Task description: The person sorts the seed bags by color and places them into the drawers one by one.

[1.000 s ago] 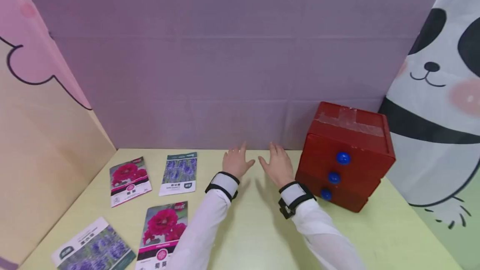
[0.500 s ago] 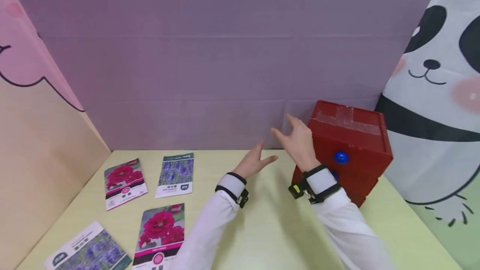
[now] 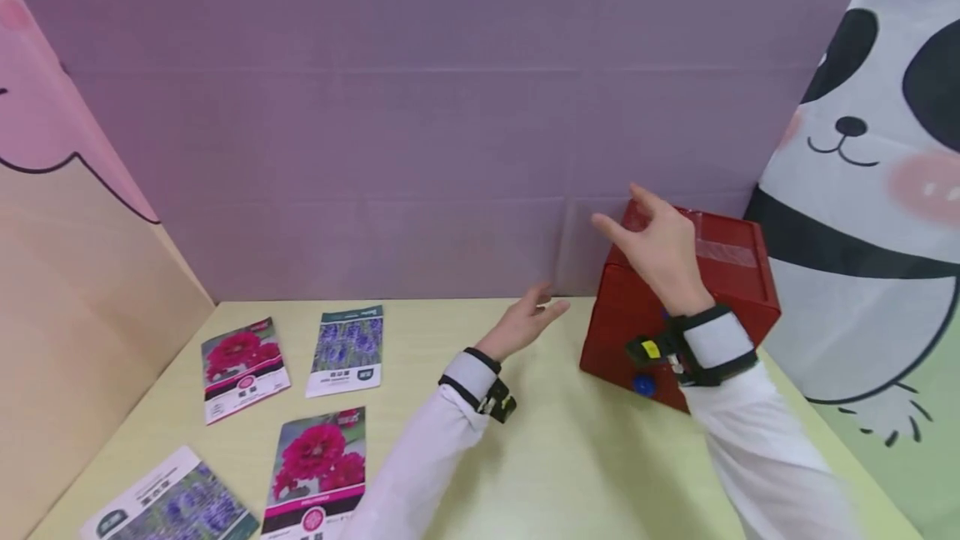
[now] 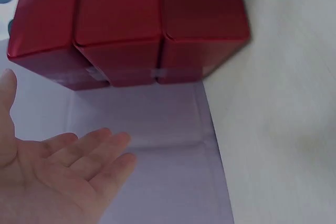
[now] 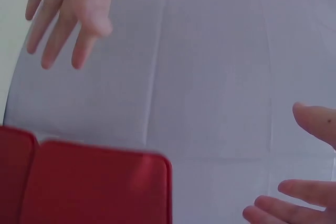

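Observation:
A red three-drawer box (image 3: 611, 332) with blue knobs (image 3: 642, 384) stands at the back right of the yellow-green table (image 3: 555, 473). My right hand (image 3: 656, 252) hovers open by the box's upper left edge, fingers spread, holding nothing; whether it touches the box is unclear. The left hand (image 3: 525, 323) is open just above the table, a little left of the box, fingers pointing toward it. The left wrist view shows that palm (image 4: 58, 177) below the box (image 4: 131, 24). The right wrist view shows the box's top (image 5: 84, 182) and the right hand's fingers (image 5: 294, 203).
Several flower seed packets lie on the left of the table: red-flower ones (image 3: 242, 367) (image 3: 318, 469) and lavender ones (image 3: 347, 348) (image 3: 168, 507). A purple backdrop (image 3: 420, 148) closes the rear; printed panels stand left and right (image 3: 862, 190).
My right hand lifted off the table and rose up and to the right, to the box's top edge. The left hand shifted right and turned on edge.

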